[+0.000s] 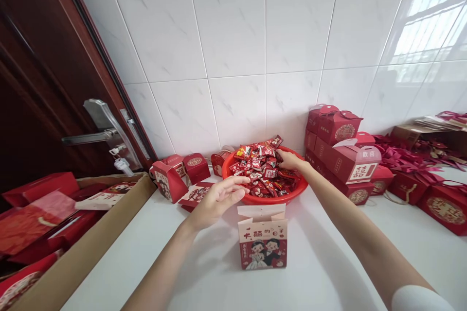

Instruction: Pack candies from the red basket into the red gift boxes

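A red plastic basin (299,189) holds a heap of wrapped candies (260,167) in red wrappers. On its right side, my right hand (289,160) is closed over candies at the edge of the heap, its fingertips partly hidden among them. At the front left rim hovers my left hand (222,199), open, with fingers stretched to the right and nothing in it. Just in front of the basin, a small red and cream gift box (263,240) stands upright with its top open. A cartoon couple is printed on its front; its inside is mostly hidden.
Stacked red gift boxes (343,155) stand right of the basin, with magenta ribbons (408,155) beyond. More red boxes (170,177) sit left of it. A cardboard carton (120,214) of red packaging borders the left side. Behind are a tiled wall (237,58) and a door handle (91,137).
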